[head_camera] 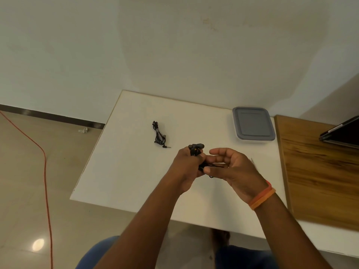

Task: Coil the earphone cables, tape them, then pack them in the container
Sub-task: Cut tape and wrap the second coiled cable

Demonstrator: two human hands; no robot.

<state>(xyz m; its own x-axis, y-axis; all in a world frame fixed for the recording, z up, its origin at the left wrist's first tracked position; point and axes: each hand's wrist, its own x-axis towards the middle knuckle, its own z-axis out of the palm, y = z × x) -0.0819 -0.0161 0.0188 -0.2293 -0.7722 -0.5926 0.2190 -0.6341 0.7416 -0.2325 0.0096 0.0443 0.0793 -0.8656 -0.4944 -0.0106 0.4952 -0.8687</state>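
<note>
The left hand (187, 164) is curled around a black earphone set (196, 149), whose earbuds stick up above the thumb and forefinger. The cable (212, 165) runs across to the right hand (236, 167), which is turned palm-in with its fingers loosely bent around the strands; how firmly it holds them cannot be told. An orange band (262, 197) circles the right wrist. Both hands hover over the white table (126, 171), near its front middle. Further back and left on the table lies 1 more earphone set, a coiled earphone bundle (159, 135), with its plug pointing right. At the back right sits the container (253, 124), its grey lid on. Beside it to the right lies a wooden board (318, 171), with a dark tablet (342, 133) on it. An orange cord (45, 181) runs across the floor (19, 171) on the left.
</note>
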